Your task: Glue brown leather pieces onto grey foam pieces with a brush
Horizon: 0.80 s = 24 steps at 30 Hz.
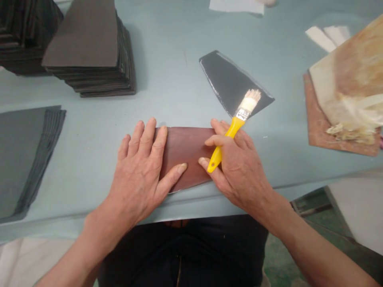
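A reddish-brown leather-like piece (187, 153) lies flat on the table at its front edge. My left hand (137, 171) rests on the piece's left side, fingers spread and palm down. On its right side lies my right hand (239, 163), which also grips a yellow-handled paintbrush (231, 129) between thumb and forefinger. The brush's bristles point away from me and are coated with something whitish. Just behind, a dark tapered piece (226, 77) lies flat, with whitish wet-looking streaks along its edges. The brush head overlaps it in view; whether they touch I cannot tell.
Tall stacks of dark cut pieces (86, 44) stand at the back left. Fanned dark sheets (24, 159) lie at the left. On the right, a glue-crusted container (338, 83) sits on a brown board (323, 135). White scraps (326, 38) lie behind it.
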{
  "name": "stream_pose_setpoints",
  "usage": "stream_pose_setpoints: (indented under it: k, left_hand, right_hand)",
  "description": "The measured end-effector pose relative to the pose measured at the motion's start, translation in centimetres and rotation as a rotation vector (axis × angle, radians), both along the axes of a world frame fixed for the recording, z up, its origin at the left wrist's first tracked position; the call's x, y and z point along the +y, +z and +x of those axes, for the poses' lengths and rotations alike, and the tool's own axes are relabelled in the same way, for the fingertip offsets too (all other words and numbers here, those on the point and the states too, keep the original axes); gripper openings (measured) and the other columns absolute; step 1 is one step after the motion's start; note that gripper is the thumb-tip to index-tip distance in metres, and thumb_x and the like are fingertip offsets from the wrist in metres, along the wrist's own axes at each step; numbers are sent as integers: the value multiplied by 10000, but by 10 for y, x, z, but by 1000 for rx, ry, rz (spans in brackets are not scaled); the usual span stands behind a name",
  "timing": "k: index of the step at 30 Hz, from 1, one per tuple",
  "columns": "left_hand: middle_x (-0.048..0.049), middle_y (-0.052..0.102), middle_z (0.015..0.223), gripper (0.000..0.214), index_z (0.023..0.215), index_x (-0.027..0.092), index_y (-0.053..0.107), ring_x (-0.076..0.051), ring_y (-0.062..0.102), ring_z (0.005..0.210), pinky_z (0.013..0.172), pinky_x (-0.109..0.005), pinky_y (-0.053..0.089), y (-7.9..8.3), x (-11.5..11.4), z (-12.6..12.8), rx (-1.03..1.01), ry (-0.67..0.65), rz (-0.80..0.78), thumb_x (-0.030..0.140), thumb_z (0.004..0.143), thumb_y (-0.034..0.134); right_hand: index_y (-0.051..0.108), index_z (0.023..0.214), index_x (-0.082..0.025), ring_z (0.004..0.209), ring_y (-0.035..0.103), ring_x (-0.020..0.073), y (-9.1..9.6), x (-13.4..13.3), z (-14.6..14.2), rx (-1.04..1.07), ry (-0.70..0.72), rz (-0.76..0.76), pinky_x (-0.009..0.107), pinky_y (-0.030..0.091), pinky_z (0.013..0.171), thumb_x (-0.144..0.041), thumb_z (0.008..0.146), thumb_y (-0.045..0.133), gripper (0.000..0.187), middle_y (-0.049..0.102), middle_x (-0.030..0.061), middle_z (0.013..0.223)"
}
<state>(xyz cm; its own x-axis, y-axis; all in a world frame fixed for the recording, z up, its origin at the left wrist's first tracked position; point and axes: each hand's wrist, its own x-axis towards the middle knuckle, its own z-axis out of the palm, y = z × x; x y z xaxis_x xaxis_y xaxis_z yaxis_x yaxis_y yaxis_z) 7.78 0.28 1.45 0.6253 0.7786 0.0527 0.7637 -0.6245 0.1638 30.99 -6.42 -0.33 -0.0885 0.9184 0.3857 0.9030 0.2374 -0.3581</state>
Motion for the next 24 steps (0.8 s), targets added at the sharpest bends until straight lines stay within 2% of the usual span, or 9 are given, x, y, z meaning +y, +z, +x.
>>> stream_pose_setpoints:
  k: [6,12,16,21,24]
  left_hand:
    - [-270,261,1804,809,1727,108,252,-487,246,1680,1309,-706,280,-3,0,-6,-46,25,-45,645,1124,309]
    - [-208,280,1815,694,1734,174,244,-420,217,1705,1356,-660,239,-6,4,-17,-130,9,-99,546,1148,267]
    - [-188,377,1775,620,1702,193,305,-374,250,1702,1372,-653,201,-6,14,-25,-134,-58,-101,482,1155,275]
    - [-166,428,1744,518,1592,192,470,-363,291,1686,1368,-635,235,1,21,-33,-158,-138,-33,413,1152,309]
    - [-155,549,1641,493,1482,206,567,-338,453,1587,1340,-572,321,12,17,-35,-175,-237,-23,523,1126,441]
  right_hand:
    - [536,1252,-200,1533,524,375,-3,-2,6,-11,10,-3,623,439,1234,-372,1074,574,251,559,243,1603]
    - [545,1274,-209,1536,515,380,-6,-2,8,14,10,-22,637,431,1249,-392,1055,600,290,541,218,1626]
    - [570,1267,-183,1531,509,408,-6,0,7,29,0,-41,670,406,1265,-386,1038,607,308,536,244,1616]
    - [590,1239,-232,1539,493,412,-4,0,4,2,-29,-116,657,409,1274,-380,1030,595,256,539,167,1626]
    - [588,1252,-204,1533,495,424,-3,0,4,-5,-25,-93,671,403,1273,-370,1021,591,285,542,187,1612]
